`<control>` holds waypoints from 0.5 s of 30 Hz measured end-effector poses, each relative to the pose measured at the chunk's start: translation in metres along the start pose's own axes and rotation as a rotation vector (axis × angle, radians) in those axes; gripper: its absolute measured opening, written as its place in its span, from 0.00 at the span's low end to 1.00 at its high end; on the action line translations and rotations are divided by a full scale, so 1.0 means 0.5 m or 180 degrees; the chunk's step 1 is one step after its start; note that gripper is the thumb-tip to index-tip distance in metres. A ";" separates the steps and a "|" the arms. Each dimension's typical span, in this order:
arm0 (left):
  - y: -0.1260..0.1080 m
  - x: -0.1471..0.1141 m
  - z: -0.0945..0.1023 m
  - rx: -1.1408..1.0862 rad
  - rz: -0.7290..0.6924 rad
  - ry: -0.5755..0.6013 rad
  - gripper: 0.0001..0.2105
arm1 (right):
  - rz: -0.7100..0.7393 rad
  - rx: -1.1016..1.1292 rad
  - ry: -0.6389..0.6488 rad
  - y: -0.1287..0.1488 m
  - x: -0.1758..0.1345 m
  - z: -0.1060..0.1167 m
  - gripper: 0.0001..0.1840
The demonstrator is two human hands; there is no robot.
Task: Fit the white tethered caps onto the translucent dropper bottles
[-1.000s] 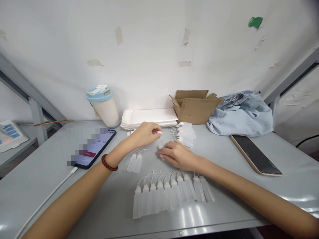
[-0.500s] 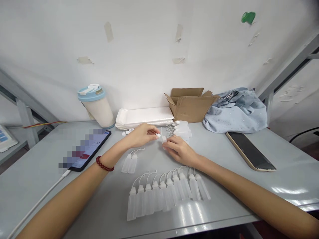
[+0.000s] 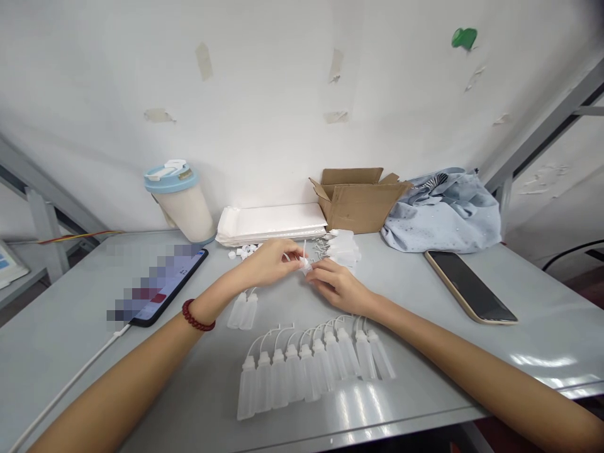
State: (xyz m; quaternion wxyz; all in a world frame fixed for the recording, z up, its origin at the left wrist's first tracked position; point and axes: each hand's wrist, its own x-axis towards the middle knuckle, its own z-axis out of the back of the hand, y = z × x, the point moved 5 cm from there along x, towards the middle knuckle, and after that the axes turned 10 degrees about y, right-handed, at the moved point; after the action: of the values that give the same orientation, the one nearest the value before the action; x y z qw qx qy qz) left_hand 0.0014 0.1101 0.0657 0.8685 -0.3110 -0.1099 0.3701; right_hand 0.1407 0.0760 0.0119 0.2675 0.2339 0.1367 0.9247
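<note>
My right hand [image 3: 337,283] grips a small translucent squeeze bottle [image 3: 307,267], mostly hidden by the fingers, its thin strap sticking up. My left hand [image 3: 272,261] pinches a small white cap at the bottle's neck; fingertips cover most of the cap. Nearer me lies a row of several translucent bottles [image 3: 292,375] with white tops and curved straps. Two similar bottles [image 3: 243,311] lie below my left wrist. Beyond my right hand is a pile of bottles [image 3: 345,247]. Loose white caps [image 3: 245,251] lie behind my left hand.
White padded envelopes [image 3: 271,221] are stacked against the wall, beside an open cardboard box [image 3: 365,206] and a light blue cloth [image 3: 443,217]. A lidded tumbler [image 3: 185,207] stands at back left. One phone [image 3: 177,286] with a cable lies left, another phone [image 3: 469,286] right.
My left hand has moved slightly right, bringing the white cap from beside the bottle to its neck. My right hand stays nearly in place, still gripping the bottle.
</note>
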 end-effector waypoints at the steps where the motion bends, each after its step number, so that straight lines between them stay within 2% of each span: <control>1: -0.003 -0.001 0.000 0.0075 -0.0007 -0.0010 0.09 | -0.0008 0.0007 0.0014 0.000 0.000 -0.001 0.11; 7: -0.009 -0.003 -0.003 0.0404 0.0109 -0.0027 0.10 | -0.0054 0.0105 0.0038 0.001 0.002 0.001 0.12; 15: -0.001 -0.002 -0.012 0.0305 0.0291 0.0074 0.13 | -0.0306 0.0657 0.0042 -0.009 0.004 0.007 0.07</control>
State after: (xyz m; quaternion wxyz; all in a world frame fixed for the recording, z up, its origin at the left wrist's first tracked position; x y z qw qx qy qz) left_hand 0.0032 0.1063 0.0615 0.8658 -0.2780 -0.0677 0.4106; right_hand 0.1430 0.0814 0.0139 0.2852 0.2473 0.2441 0.8933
